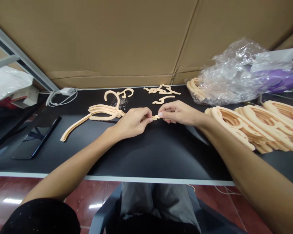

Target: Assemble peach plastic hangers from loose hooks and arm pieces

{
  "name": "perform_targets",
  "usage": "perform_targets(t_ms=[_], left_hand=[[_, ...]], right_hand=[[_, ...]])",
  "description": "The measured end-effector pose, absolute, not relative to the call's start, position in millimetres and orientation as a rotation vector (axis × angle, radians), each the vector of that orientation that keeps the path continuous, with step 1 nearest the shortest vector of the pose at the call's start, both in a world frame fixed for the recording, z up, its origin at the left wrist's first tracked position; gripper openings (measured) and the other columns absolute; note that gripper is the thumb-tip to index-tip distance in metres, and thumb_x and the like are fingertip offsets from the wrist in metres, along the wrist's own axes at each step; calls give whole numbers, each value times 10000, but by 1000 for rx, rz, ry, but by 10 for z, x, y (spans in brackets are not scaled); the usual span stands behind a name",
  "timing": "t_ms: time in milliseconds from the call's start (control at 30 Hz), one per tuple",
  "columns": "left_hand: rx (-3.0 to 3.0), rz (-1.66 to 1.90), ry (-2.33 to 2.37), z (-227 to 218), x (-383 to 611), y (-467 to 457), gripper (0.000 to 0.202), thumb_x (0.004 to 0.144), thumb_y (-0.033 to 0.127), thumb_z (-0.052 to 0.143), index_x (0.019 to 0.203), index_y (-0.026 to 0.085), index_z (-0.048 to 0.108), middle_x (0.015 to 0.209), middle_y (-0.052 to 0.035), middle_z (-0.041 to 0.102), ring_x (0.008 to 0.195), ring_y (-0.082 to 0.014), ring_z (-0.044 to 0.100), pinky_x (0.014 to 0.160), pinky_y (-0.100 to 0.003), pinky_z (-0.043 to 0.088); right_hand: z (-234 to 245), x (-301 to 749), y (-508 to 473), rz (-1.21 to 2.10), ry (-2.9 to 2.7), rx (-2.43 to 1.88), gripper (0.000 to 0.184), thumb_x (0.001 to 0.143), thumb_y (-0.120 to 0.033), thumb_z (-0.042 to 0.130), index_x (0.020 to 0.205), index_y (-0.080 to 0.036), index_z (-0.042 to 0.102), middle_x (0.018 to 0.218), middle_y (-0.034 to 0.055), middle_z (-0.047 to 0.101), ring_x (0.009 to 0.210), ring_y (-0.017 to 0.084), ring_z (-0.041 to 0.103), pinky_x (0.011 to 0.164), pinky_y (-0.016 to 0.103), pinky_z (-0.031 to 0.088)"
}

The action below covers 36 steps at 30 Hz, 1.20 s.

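Note:
A cream plastic folding hanger (104,112) lies on the black table, its hook pointing away from me and one arm stretched out to the left. My left hand (134,123) is closed around the hanger's right side, hiding much of it. Just right of that, my right hand (177,113) pinches a small cream plastic piece (157,117) at the end of the hanger's right arm. My fingertips cover part of this piece, so I cannot tell whether it is joined to the arm. Loose cream hook pieces (162,89) lie behind my hands.
Stacked folded hangers (249,126) fill the table's right side, with a clear plastic bag (231,74) behind them. A phone (37,138) lies at left, near a white charger with cable (67,92). A cardboard wall (107,39) closes off the back.

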<state>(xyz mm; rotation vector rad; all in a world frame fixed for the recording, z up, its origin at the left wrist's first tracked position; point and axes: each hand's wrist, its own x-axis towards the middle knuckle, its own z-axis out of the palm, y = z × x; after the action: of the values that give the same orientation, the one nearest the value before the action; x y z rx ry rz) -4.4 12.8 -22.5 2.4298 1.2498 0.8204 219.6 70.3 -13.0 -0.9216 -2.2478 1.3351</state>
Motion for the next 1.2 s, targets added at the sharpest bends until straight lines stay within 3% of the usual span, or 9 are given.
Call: perform_targets(t_ms=[367, 600, 700, 900, 1200], left_hand=[[2393, 803, 1318, -245, -50, 125, 47, 881, 176, 641, 838, 162, 652, 635, 43, 616, 549, -95, 520, 572, -225, 374], [2427, 825, 1333, -253, -72, 142, 29, 859, 159, 649, 832, 162, 661, 666, 32, 651, 579, -101, 557, 579, -223, 386], [2440, 842, 1318, -230, -62, 121, 38, 861, 161, 640, 829, 161, 660, 687, 23, 668, 590, -102, 566, 588, -226, 395], [2383, 816, 1257, -196, 13, 59, 100, 900, 240, 620, 851, 163, 662, 710, 6, 692, 598, -113, 597, 595, -234, 425], [2298, 808, 1268, -205, -6, 99, 139, 906, 286, 635, 858, 158, 661, 692, 10, 677, 560, -99, 568, 546, -219, 403]], right_hand=[[-128, 2149, 641, 884, -2434, -1076, 216, 872, -359, 570, 807, -182, 675, 625, -18, 593, 612, 124, 494, 633, 265, 339], [-123, 2131, 608, 708, -2448, -1108, 184, 875, -324, 585, 818, -198, 707, 619, -19, 580, 628, 129, 469, 630, 274, 308], [-105, 2128, 604, 769, -2421, -1067, 187, 876, -310, 588, 799, -184, 703, 593, -23, 579, 596, 117, 470, 628, 268, 327], [-92, 2154, 653, 1302, -2340, -911, 238, 873, -358, 612, 767, -157, 683, 534, -28, 578, 481, 91, 481, 523, 240, 353], [-132, 2166, 674, 1345, -2256, -909, 233, 858, -367, 658, 797, -144, 694, 547, -23, 589, 442, 78, 469, 456, 224, 345]])
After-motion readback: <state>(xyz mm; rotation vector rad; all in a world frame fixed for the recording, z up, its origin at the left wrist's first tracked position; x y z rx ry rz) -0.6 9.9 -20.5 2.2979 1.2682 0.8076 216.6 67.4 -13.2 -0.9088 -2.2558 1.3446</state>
